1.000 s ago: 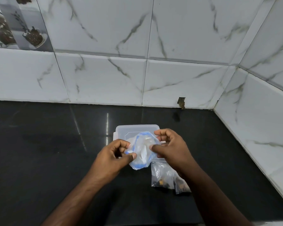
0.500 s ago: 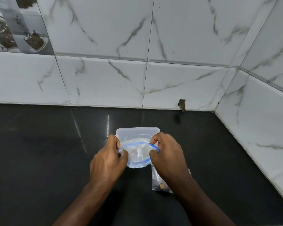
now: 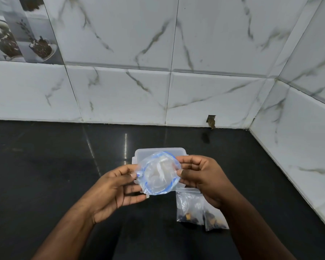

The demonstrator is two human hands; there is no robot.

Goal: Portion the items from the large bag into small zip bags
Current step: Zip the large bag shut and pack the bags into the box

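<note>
The left hand (image 3: 118, 186), coming in from about 7 o'clock, pinched the left edge of a clear zip bag (image 3: 159, 173) with a blue zip strip, thumb on the near side and fingers curled behind it. The bag was held above the black counter (image 3: 45, 166), near the centre of the view, its mouth pulled into a wide round opening facing the camera. What lay inside was pale and could not be made out.

Behind the bag, toward 12 o'clock, a translucent plastic container (image 3: 158, 152) sat on the counter, partly hidden by the bag.

The right hand (image 3: 204, 179), entering from about 5 o'clock, gripped the bag's right edge between thumb and curled fingers.

Below that hand, at roughly 4 o'clock from the held bag, two small clear bags (image 3: 193, 209) lay side by side and touching on the counter, each with dark and brownish bits at its near end; the right wrist covered part of them.

White marble-look wall tiles (image 3: 120, 94) rose behind the counter and along its right side.
</note>
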